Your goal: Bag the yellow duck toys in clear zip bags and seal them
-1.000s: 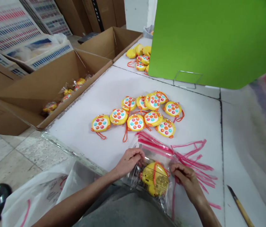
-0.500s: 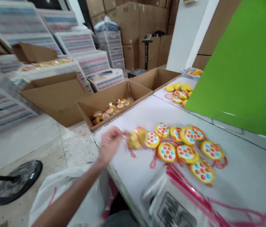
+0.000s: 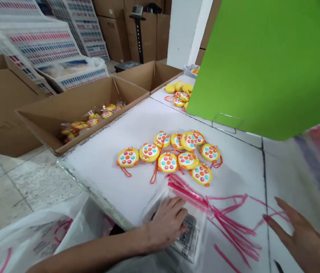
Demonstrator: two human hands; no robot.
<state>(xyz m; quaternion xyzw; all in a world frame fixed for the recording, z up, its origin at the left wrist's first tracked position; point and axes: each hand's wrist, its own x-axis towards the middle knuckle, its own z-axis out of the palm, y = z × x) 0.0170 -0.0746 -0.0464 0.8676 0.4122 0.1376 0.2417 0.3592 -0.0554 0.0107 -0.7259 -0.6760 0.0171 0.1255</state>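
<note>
My left hand [image 3: 169, 223] lies on a stack of clear plastic bags [image 3: 189, 242] with dark print, its fingers loosely spread over the top bag. Pink strips [image 3: 186, 191] run along the bags' top edge, and more loose pink strips [image 3: 233, 231] trail to the right. At the right edge, my right hand [image 3: 304, 239] hovers above the table with thumb and fingers apart, holding nothing. Beyond the bags lie several yellow duck-shaped toys [image 3: 167, 162] with coloured buttons and orange cords. One duck toy [image 3: 128, 157] is at the left of the group.
An open cardboard box [image 3: 86, 102] with bagged duck toys [image 3: 93, 119] stands along the table's left edge. Behind it is another open box [image 3: 154, 76]. A green board [image 3: 256, 64] stands at the right rear, near more duck toys [image 3: 179, 93]. A dark pointed object [image 3: 278, 266] lies at the bottom right.
My left hand has moved from the table's left side onto the bags. The blurred bagged toy beside it is gone from there. My right hand has entered view, and the view has turned right.
</note>
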